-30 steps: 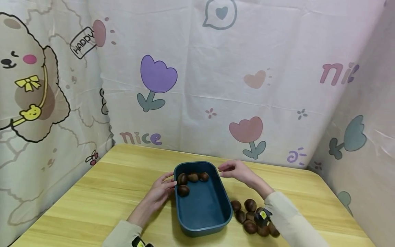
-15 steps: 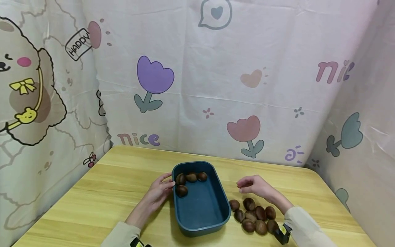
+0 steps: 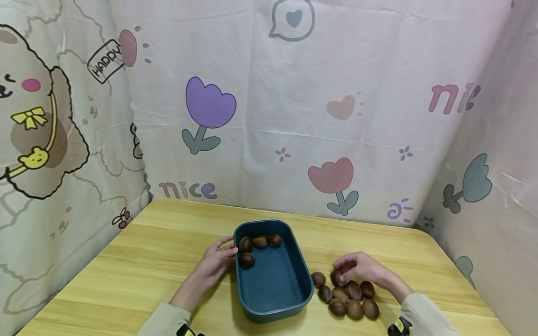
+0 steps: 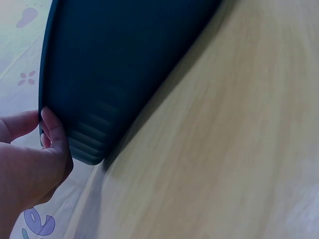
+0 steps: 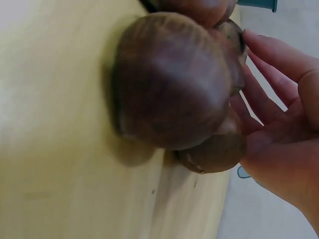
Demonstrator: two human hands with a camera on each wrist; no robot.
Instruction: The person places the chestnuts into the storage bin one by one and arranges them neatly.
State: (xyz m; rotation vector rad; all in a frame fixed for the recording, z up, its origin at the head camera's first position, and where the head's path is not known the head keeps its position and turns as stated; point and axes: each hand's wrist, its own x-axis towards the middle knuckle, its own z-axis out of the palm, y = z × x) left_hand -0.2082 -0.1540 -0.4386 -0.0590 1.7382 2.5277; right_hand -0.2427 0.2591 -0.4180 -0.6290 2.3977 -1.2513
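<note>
A deep dark-blue rectangular box (image 3: pixel 275 280) stands on the table, with several brown chestnuts (image 3: pixel 247 260) inside along its far and left walls. My left hand (image 3: pixel 215 263) pinches its left rim; in the left wrist view the thumb lies on one side of the wall and the fingers on the other. To the right of the box lies a cluster of loose chestnuts (image 3: pixel 354 309). My right hand (image 3: pixel 362 269) is at the far side of that cluster, thumb and fingers around the farthest chestnut (image 3: pixel 337 279). Nearer chestnuts (image 5: pixel 172 82) partly hide these fingertips in the right wrist view.
The wooden table (image 3: pixel 168 238) has rounded far corners and meets a printed cloth (image 3: pixel 273 116) hanging behind it. Cloth also hangs along the left and right sides. One loose chestnut (image 3: pixel 318 279) sits right beside the box's right wall.
My right hand has come away from the box's far right rim, moving right and nearer to me, down to the loose chestnuts. The left hand stays on the box, and the view has shifted slightly.
</note>
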